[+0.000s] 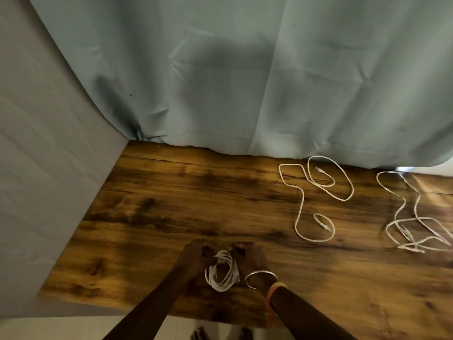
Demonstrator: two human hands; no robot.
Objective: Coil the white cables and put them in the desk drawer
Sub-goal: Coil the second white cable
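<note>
Grey wall point(36, 180) closes off the left side, w/ a blue-green curtain point(245, 82) hanging down to the back edge of the wood bench point(159, 204). Left hand point(196, 256) is clenched on the top of a coiled white cable point(221, 273), near the front edge; right hand point(250, 256) pinches the same bundle from the other side, prob. so the loops stay stacked and don't spring open while the end gets tucked. Coil hangs down between both wrists, just over the bench, can't tell if it touches. Right wrist wears a metal bangle point(261, 278) & an orange band point(275, 288). Further right, a loose white cable point(301, 204) lies sprawled, uncoiled. At the far right a tangled white cable point(414, 231) lies partly cut off by the frame; may be more than one. Both well apart from the hands, so prob. next in line. Drawer not in view
</note>
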